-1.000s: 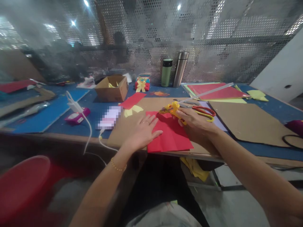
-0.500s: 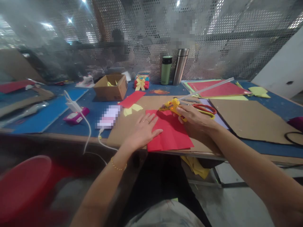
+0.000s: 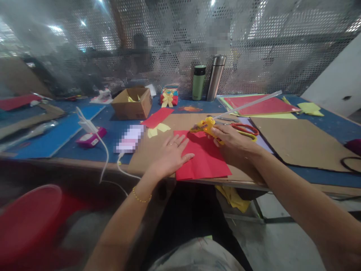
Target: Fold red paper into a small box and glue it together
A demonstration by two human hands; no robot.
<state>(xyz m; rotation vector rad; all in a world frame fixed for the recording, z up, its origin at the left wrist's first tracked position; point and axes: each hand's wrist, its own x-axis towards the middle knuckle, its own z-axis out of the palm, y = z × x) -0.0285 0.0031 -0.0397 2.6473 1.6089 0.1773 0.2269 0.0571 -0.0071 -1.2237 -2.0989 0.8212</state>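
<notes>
A folded sheet of red paper [image 3: 207, 162] lies at the table's front edge, on brown cardboard [image 3: 146, 154]. My left hand [image 3: 170, 155] rests flat on its left side, fingers stretched out. Wrapped in my right hand [image 3: 231, 139] is a yellow hot glue gun [image 3: 205, 126], its nozzle pointing left over the paper's far edge. A long clear glue stick [image 3: 251, 102] sticks out of the gun's back. Whether the nozzle touches the paper I cannot tell. Scissors with red and yellow handles [image 3: 249, 130] lie just beyond my right hand.
Left of the cardboard are a phone [image 3: 129, 139] on a white cable and a purple box [image 3: 91, 138]. Behind stand an open carton [image 3: 132, 103], a wrapped gift with a yellow bow [image 3: 169, 98], a green tumbler [image 3: 199, 82] and a steel flask [image 3: 216, 79]. More cardboard [image 3: 299, 143] lies right.
Hardly anything differs. My left hand stays flat on the red paper, and the glue gun in my right hand keeps nearly the same place; the view has shifted very slightly.
</notes>
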